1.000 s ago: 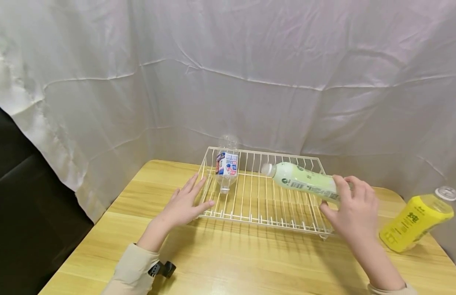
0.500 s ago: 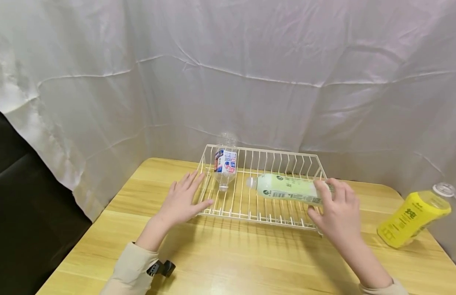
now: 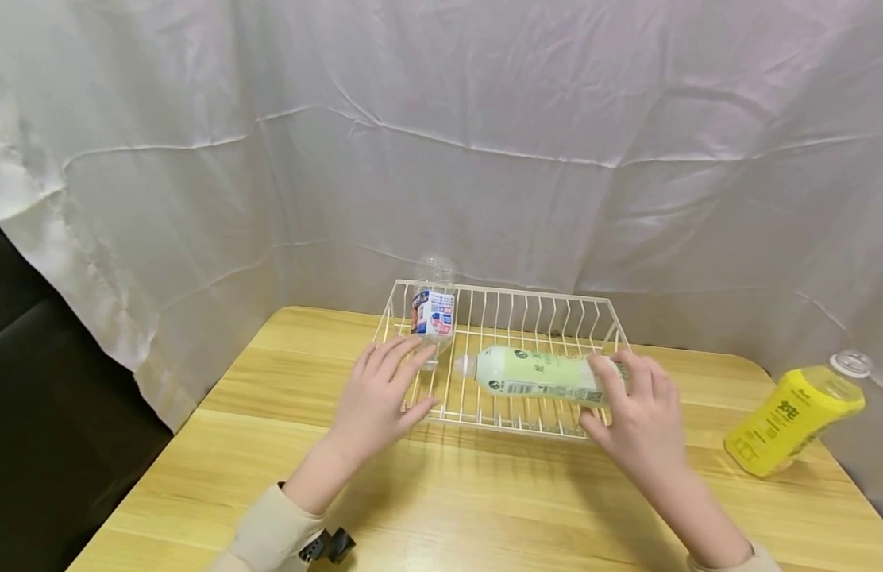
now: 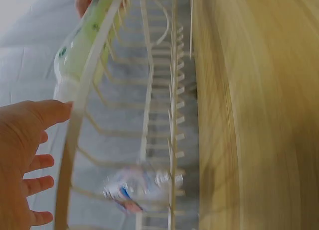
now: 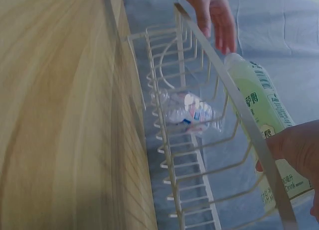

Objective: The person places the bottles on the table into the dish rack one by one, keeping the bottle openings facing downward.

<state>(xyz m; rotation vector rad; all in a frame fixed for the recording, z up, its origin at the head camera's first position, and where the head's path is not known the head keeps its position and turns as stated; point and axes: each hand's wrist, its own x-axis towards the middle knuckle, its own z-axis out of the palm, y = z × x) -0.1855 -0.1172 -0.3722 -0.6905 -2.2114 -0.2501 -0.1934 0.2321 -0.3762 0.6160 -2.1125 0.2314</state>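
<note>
My right hand (image 3: 642, 413) grips the base end of a green-labelled bottle (image 3: 534, 373), which lies roughly level above the white wire rack (image 3: 499, 425), its white cap pointing left. In the right wrist view, the thumb crosses the label of the same bottle (image 5: 261, 105). My left hand (image 3: 377, 393) hovers at the rack's front left, fingers extended and holding nothing, near the bottle's cap. Behind those fingers a clear bottle (image 3: 434, 314) with a blue, red and white label leans in the rack, neck toward me. The left fingers partly cover its neck.
A yellow-labelled bottle (image 3: 792, 421) stands on the wooden table (image 3: 484, 508) to the right of the rack. A grey-white cloth (image 3: 441, 159) hangs behind the table. Dark material (image 3: 55, 413) shows beyond the table's left edge.
My right hand has carried the green-labelled bottle left and lower over the rack, turning it more level. My left hand has moved right, toward the bottle's cap.
</note>
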